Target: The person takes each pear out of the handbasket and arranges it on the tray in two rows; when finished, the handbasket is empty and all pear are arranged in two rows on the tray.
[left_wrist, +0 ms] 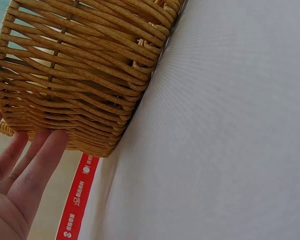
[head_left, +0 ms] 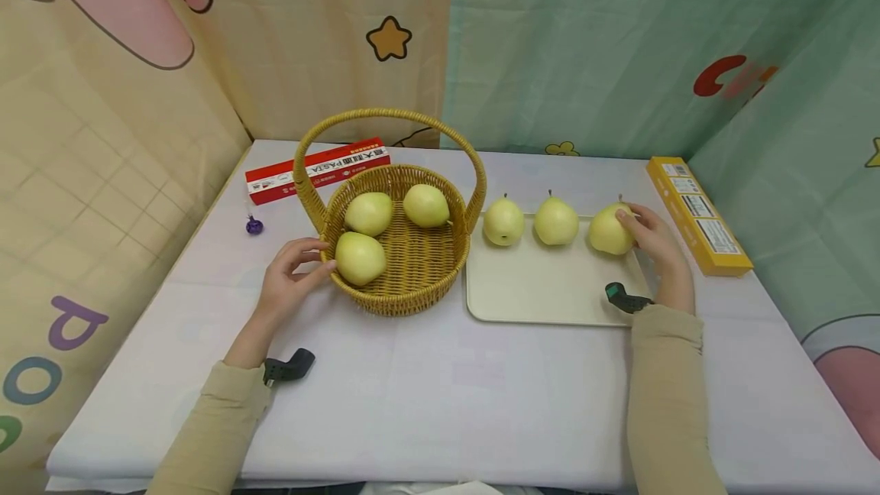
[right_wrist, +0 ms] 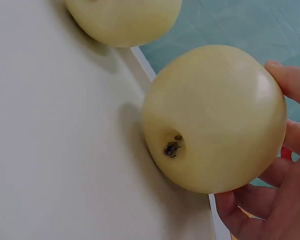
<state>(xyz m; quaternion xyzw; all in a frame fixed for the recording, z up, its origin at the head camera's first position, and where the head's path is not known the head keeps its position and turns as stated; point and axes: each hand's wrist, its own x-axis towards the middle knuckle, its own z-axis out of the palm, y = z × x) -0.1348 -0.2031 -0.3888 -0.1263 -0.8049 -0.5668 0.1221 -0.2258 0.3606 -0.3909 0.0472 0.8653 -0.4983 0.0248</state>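
Observation:
A woven wicker basket [head_left: 412,300] with a tall handle stands mid-table and holds three yellow-green pears [head_left: 360,258]. My left hand [head_left: 292,273] lies against its left wall, the straight fingers [left_wrist: 35,165] touching the weave [left_wrist: 80,75] and holding nothing. To the right, a cream tray [head_left: 543,289] carries three more pears in a row along its far edge. My right hand [head_left: 653,239] grips the rightmost pear [head_left: 608,229], which rests on the tray near the rim. In the right wrist view the fingers [right_wrist: 270,200] curl round that pear [right_wrist: 215,120], with a neighbouring pear [right_wrist: 122,20] beyond it.
A red pasta box [head_left: 316,169] lies behind the basket at the back left, and a small purple object [head_left: 254,226] sits beside it. Along the table's right edge lies a long yellow box [head_left: 697,214]. Fabric curtains close in the table at the back and both sides.

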